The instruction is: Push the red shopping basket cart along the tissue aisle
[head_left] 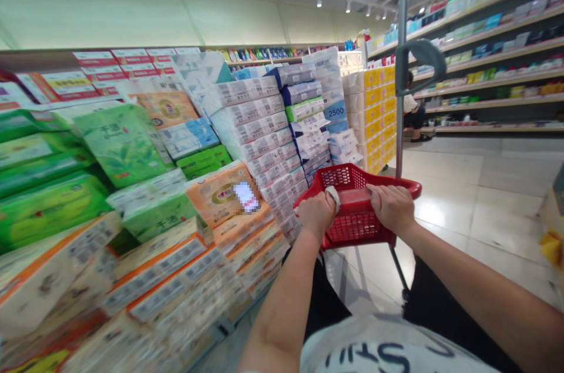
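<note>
A red plastic shopping cart (352,229) with mesh sides stands right in front of me. My left hand (315,211) is closed on its near left edge, and a small crumpled white thing, perhaps tissue or cloth (333,199), sticks out by the thumb. My right hand (392,206) is wrapped round the cart's near right edge. What shows of the basket's inside holds nothing I can make out. Left of the cart, stacked orange tissue packs (215,191) stand close to my left hand, with a blurred phone-like patch (247,195) over the top pack.
Green tissue packs (118,144) and white paper packs (264,126) line the left side. Yellow-and-white cartons (379,114) stand ahead. A metal pole (400,126) with a grey hook-shaped part rises by the cart. Tiled floor (462,197) runs right towards shelves (493,103); a person (414,114) crouches there.
</note>
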Demonstrator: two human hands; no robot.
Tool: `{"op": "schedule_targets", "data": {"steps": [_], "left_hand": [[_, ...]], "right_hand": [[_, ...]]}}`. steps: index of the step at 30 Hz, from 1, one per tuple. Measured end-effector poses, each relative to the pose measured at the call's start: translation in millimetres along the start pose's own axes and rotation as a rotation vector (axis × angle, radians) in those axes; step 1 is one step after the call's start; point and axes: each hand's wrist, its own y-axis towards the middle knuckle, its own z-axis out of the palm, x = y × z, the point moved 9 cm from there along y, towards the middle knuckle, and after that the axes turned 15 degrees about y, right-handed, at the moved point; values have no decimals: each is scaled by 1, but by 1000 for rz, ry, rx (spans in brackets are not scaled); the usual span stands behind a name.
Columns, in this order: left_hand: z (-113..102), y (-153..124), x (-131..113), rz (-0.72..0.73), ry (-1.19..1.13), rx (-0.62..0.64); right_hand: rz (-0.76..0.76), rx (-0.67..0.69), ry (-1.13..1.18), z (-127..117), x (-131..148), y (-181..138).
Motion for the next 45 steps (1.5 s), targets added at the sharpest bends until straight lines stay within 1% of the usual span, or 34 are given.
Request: {"op": "schedule_targets", "data": {"steps": [3,6,13,19,25,33,37,40,43,45], "left_hand": [[3,2,0,-8,-13,36],[2,1,2,-21,-17,37],[-7,-7,1,-5,14,-76],[-9,-8,-1,2,28,-116],[-10,-8,-1,3,35,-124],[-5,-7,0,-6,26,-103],[-4,-7,0,3,29,-113],[-3,-7,0,43,4,-120],[-4,-8,-6,172,-56,-136],[-3,-6,-6,199,-65,-131]], "right_hand": [[-2,1,-4,0,0,0],[-2,-5,-12,-1,1,1],[4,-3,-11,-3,2,2],[6,-7,-18,-3,1,1],[7,-4,-6,-2,0,0],[-7,-12,-14,-2,1,0],[-2,-8,-10,-3,1,0],[-3,-2,-8,-2,0,1],[-8,-5,-17,0,1,1],[-9,-12,-25,0,1,2]]}}
